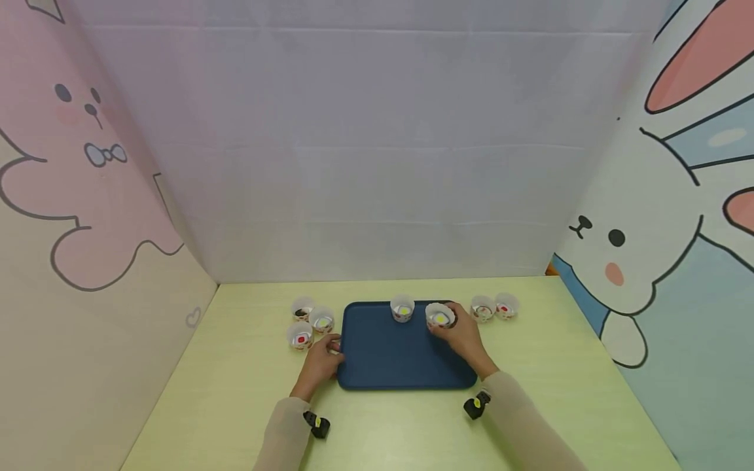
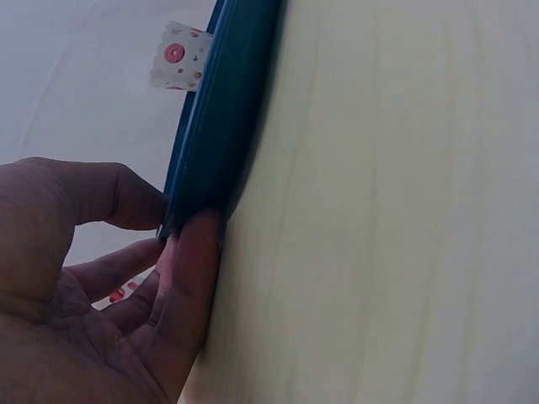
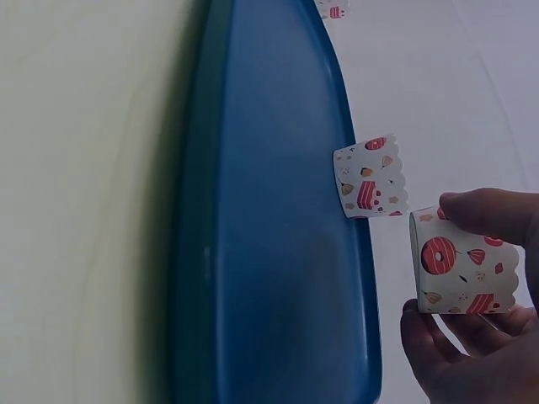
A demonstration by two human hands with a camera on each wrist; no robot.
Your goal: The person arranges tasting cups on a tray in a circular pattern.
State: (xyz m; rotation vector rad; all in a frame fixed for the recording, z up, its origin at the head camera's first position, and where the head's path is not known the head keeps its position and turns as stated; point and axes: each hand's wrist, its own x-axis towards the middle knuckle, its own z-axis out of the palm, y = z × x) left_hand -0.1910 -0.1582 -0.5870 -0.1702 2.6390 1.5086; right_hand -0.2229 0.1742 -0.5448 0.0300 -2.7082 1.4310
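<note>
A dark blue tray [image 1: 394, 360] lies on the table, and my left hand [image 1: 321, 364] pinches its left edge. In the left wrist view, the thumb lies on the rim while other fingers reach beneath it. My right hand [image 1: 465, 337] grips a white paper baking cup [image 1: 440, 315] printed with doughnuts and cakes, holding it by its sides above the tray's right part. Something yellow shows inside this cup. A similar baking cup [image 1: 402, 309], also with yellow inside, stands on the tray near its far edge, left of the held one.
Left of the tray are three more baking cups, one with a red spot inside [image 1: 300, 336]. Two others stand close together to the right, including one with red inside [image 1: 506, 306]. A white back wall [image 1: 377, 163] and printed side panels enclose the pale table [image 1: 235, 392].
</note>
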